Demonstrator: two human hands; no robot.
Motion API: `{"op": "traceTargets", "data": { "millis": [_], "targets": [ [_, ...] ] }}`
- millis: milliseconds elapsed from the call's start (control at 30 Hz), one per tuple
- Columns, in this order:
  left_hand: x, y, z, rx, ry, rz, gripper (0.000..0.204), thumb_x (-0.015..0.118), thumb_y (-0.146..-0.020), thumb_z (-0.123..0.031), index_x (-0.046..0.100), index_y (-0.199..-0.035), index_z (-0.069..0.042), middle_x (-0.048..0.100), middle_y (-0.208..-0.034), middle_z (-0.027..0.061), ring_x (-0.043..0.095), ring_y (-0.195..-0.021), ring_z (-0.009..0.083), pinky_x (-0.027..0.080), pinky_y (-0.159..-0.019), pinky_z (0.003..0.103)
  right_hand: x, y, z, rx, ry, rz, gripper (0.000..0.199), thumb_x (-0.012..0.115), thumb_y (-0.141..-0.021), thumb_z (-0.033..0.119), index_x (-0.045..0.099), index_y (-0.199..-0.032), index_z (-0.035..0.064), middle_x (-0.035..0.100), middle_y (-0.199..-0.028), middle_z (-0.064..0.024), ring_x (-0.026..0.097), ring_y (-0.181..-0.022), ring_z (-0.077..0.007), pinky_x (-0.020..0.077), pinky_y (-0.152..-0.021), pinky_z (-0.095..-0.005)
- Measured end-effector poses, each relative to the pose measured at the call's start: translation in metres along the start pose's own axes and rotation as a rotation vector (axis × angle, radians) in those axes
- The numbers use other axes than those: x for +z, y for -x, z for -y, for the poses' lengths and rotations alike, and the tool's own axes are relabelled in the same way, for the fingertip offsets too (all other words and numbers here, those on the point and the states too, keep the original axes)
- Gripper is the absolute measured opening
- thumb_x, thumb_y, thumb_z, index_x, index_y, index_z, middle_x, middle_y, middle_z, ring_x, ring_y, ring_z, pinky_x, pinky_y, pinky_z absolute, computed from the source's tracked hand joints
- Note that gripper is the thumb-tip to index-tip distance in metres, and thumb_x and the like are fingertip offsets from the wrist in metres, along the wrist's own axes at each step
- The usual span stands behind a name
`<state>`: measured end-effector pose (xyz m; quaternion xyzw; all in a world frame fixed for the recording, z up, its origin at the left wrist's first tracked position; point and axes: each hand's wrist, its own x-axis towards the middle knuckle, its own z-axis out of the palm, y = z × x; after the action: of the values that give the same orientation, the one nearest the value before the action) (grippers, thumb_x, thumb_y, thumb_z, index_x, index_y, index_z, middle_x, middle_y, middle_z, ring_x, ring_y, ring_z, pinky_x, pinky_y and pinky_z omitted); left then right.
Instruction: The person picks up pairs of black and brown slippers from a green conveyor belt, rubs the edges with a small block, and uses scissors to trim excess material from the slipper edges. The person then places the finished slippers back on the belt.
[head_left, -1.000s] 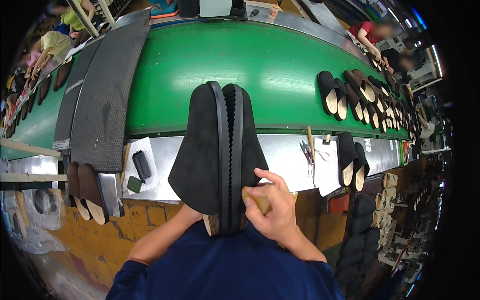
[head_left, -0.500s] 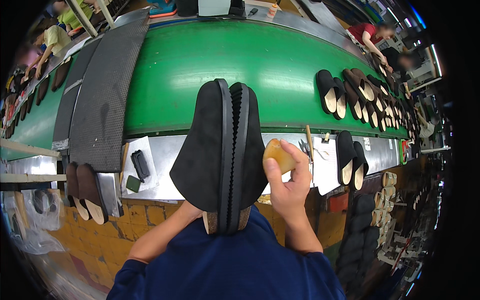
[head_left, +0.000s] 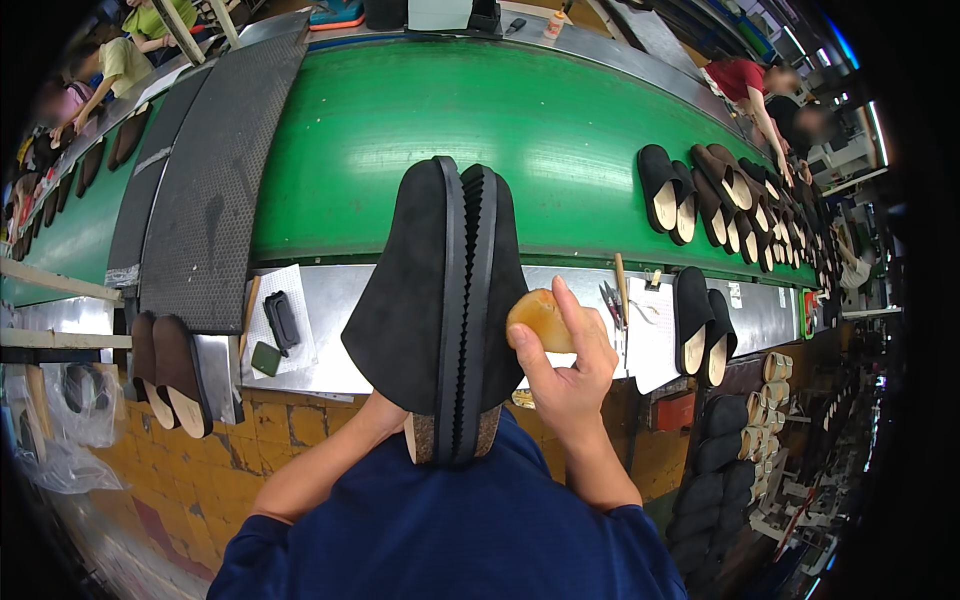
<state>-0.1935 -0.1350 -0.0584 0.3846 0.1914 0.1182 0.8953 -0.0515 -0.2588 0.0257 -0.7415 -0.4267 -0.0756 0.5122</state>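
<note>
Upright in front of my chest stands a pair of black clogs (head_left: 400,290), soles together, with ridged dark edges and cork-coloured heel ends at the bottom. My left hand (head_left: 383,413) holds the pair from behind at the lower left; its fingers are hidden by the clogs. In my right hand (head_left: 575,360) is a rounded, amber, slightly see-through lump (head_left: 540,318), pinched between thumb and fingers. The lump is at the right edge of the right-hand clog; whether it touches cannot be made out.
Beyond the metal bench (head_left: 340,375) runs a green conveyor belt (head_left: 400,110), with many clogs at its right. On the bench are a black brush-like block (head_left: 282,322), a green block (head_left: 265,359), hand tools (head_left: 613,303) and black clogs (head_left: 692,320). Brown clogs (head_left: 180,375) stand left. Co-workers bend over the far lines.
My right hand has brought the amber lump left and slightly down, closer to the clogs, turning it a little. The clogs and my left hand stay nearly still.
</note>
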Motion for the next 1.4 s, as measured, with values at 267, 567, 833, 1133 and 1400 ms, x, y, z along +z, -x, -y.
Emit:
{"op": "traceTargets", "data": {
  "millis": [267, 567, 833, 1133, 1400],
  "targets": [
    [-0.005, -0.004, 0.009, 0.057, -0.065, -0.022, 0.051, 0.05, -0.099, -0.022, 0.033, -0.144, -0.006, 0.046, -0.14, 0.0104, 0.052, -0.122, 0.0207, 0.047, -0.101, 0.035, 0.015, 0.014, -0.002, 0.132, -0.204, -0.088, 0.043, 0.074, -0.077, 0.005, 0.06, -0.116, -0.004, 0.065, -0.088, -0.0114, 0.062, -0.075, -0.016, 0.0501, -0.067, -0.0265],
    [-0.009, -0.004, 0.014, -0.005, 0.023, -0.028, 0.05, 0.051, -0.099, -0.023, 0.035, -0.143, -0.005, 0.048, -0.138, 0.0099, 0.054, -0.12, 0.0196, 0.048, -0.1, 0.034, 0.002, 0.005, -0.004, 0.206, -0.188, 0.107, 0.039, 0.073, -0.077, 0.008, 0.058, -0.111, -0.0031, 0.064, -0.09, -0.0142, 0.066, -0.076, -0.0206, 0.0522, -0.068, -0.0289],
    [-0.002, -0.004, 0.009, -0.042, -0.024, -0.019, 0.056, 0.052, -0.099, -0.023, 0.03, -0.145, -0.003, 0.042, -0.143, 0.0094, 0.046, -0.128, 0.0187, 0.04, -0.106, 0.034, -0.005, 0.002, -0.003, 0.3, -0.238, 0.166, 0.043, 0.072, -0.08, 0.008, 0.054, -0.117, -0.0037, 0.066, -0.091, -0.0155, 0.068, -0.081, -0.0249, 0.0533, -0.074, -0.0309],
    [-0.005, -0.007, 0.013, 0.0, 0.0, -0.04, 0.049, 0.048, -0.1, -0.022, 0.035, -0.143, -0.006, 0.048, -0.138, 0.0098, 0.053, -0.121, 0.0207, 0.047, -0.101, 0.035, 0.001, 0.005, -0.009, 0.258, -0.207, 0.078, 0.043, 0.068, -0.086, 0.008, 0.049, -0.123, -0.0041, 0.065, -0.099, -0.017, 0.067, -0.09, -0.0206, 0.052, -0.078, -0.0293],
    [-0.004, -0.003, 0.007, 0.006, 0.001, -0.036, 0.052, 0.049, -0.1, -0.022, 0.031, -0.146, -0.006, 0.044, -0.142, 0.0107, 0.05, -0.125, 0.0226, 0.045, -0.104, 0.037, 0.006, 0.011, -0.016, 0.39, -0.515, -0.085, 0.055, 0.065, -0.087, 0.004, 0.037, -0.134, -0.0031, 0.065, -0.093, -0.0126, 0.064, -0.085, -0.0151, 0.0516, -0.073, -0.0272]
  ]
}}
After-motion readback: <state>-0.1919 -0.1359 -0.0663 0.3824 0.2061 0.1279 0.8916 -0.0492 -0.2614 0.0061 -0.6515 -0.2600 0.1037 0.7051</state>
